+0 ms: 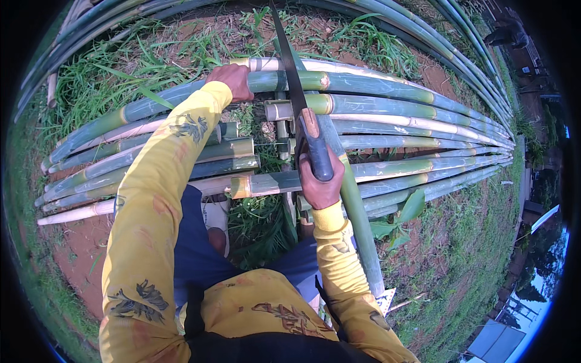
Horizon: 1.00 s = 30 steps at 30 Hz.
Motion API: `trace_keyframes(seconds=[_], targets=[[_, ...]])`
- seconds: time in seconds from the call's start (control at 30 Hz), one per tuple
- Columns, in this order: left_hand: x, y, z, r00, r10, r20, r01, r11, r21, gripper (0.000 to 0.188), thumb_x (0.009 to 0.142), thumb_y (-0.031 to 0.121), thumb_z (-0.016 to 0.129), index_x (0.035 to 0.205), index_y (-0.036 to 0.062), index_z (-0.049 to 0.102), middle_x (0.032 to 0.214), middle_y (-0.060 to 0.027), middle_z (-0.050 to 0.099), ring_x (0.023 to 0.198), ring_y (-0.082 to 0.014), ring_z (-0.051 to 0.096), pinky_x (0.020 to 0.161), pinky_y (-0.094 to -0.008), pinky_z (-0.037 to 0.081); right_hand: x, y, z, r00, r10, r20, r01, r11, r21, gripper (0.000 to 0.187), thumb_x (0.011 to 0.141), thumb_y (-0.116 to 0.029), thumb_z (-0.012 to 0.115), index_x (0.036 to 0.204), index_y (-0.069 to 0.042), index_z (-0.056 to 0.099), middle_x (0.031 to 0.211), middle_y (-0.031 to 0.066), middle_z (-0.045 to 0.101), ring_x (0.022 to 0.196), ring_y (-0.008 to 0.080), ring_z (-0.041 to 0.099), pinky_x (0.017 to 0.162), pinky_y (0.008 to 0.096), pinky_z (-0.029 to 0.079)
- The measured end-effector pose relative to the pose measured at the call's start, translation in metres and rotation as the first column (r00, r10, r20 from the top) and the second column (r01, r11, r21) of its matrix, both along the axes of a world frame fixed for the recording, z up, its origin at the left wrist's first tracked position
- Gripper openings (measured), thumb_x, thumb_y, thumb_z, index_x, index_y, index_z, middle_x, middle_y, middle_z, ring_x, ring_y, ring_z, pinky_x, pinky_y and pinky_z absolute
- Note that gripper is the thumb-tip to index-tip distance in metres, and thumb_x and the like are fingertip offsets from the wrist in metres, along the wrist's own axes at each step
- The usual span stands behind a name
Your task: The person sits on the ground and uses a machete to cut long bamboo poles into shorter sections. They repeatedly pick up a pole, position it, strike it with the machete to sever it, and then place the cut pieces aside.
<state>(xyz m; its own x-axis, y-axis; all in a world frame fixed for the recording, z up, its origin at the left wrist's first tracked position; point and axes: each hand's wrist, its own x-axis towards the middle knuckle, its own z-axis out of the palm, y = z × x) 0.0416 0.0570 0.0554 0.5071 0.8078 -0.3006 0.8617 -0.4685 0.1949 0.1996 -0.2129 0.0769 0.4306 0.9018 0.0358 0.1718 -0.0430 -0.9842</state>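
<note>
My right hand (pixel 321 184) is wrapped round the dark handle of a handsaw (pixel 292 71). Its long blade points away from me and crosses over a thick green bamboo pole (pixel 375 86). Whether the teeth have bitten into the pole cannot be told. To the left of the blade, my left hand (pixel 232 81) grips the same pole from above. Nearer me, several cut bamboo lengths (pixel 233 148) lie on the left, with their ends facing the middle. More bamboo poles (pixel 411 166) fan in from the right, and a slanting green pole (pixel 357 218) runs under my right forearm.
Further bamboo poles (pixel 436 45) lie across the far side, with another bundle (pixel 78 36) at the far left. Grass (pixel 375 51) and reddish soil (pixel 75 254) surround the stack. My legs stand close to the near poles, beside a leafy sprig (pixel 411 206).
</note>
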Motion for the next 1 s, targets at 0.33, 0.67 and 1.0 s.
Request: trace_keyframes(seconds=[0.33,0.67,1.0], targets=[[-0.003,-0.005,0.003,0.999,0.025,-0.044,-0.023,0.999,0.026,0.056,0.072,0.036,0.081,0.115,0.0011,0.073,0.107,-0.0217,0.075,0.101,-0.0371,0.073,0.095,-0.0453,0.056,-0.025,-0.084,0.012,0.998,-0.058,-0.01,0.058,0.997,-0.052,0.02,0.084,0.005,0.065,0.103,0.002,0.065,0.084,0.005,0.067,0.077,0.0096,0.062,0.073,0.0256,0.05],[-0.008,-0.012,0.005,0.997,0.052,-0.052,-0.05,0.998,0.038,0.055,0.071,0.034,0.08,0.115,0.0025,0.074,0.105,-0.0217,0.075,0.1,-0.0363,0.073,0.095,-0.0461,0.056,-0.033,-0.132,0.018,0.999,-0.05,0.005,0.05,0.992,-0.119,0.037,0.082,0.004,0.068,0.119,0.003,0.068,0.092,0.0088,0.069,0.079,0.0082,0.061,0.075,0.0264,0.051],[-0.001,-0.009,0.001,0.996,0.019,-0.092,-0.022,0.999,-0.038,0.058,0.071,0.036,0.081,0.12,0.0041,0.073,0.109,-0.0194,0.075,0.104,-0.0349,0.072,0.097,-0.0454,0.055,-0.017,-0.018,-0.003,1.0,-0.026,0.005,0.026,1.0,-0.003,0.017,0.083,0.002,0.067,0.1,0.001,0.065,0.076,0.0072,0.063,0.069,0.0113,0.059,0.068,0.029,0.05]])
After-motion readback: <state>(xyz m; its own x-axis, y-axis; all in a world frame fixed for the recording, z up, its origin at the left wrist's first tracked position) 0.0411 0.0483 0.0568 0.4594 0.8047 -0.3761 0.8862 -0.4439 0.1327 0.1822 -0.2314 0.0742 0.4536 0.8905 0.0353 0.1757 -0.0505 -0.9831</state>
